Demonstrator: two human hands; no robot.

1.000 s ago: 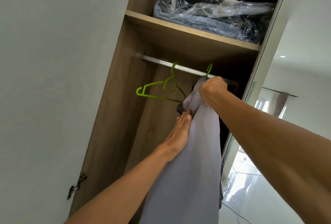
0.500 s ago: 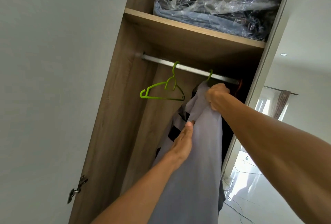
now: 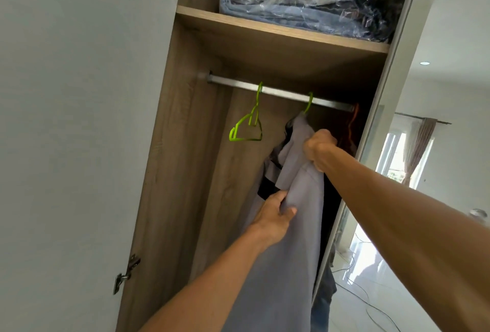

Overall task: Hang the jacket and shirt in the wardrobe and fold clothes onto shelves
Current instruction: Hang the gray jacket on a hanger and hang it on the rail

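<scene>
Since a second ago both hands have slid lower down the grey garment (image 3: pixel 297 215), which now hangs by its green hanger's hook (image 3: pixel 308 103) from the metal rail (image 3: pixel 278 91) inside the wooden wardrobe (image 3: pixel 169 172). Black panels show on the garment's far side. Overhead, a plastic-wrapped bundle (image 3: pixel 305 0) sits on the shelf (image 3: pixel 278 31). An empty green hanger (image 3: pixel 248 126) hangs further left. Right hand (image 3: pixel 319 152) is fisted round cloth near the collar; left hand (image 3: pixel 274 216) pinches a fold lower down.

Both bare arms reach up, the left hand (image 3: pixel 274 216) pinched closed below the fisted right hand (image 3: pixel 319 150).
</scene>
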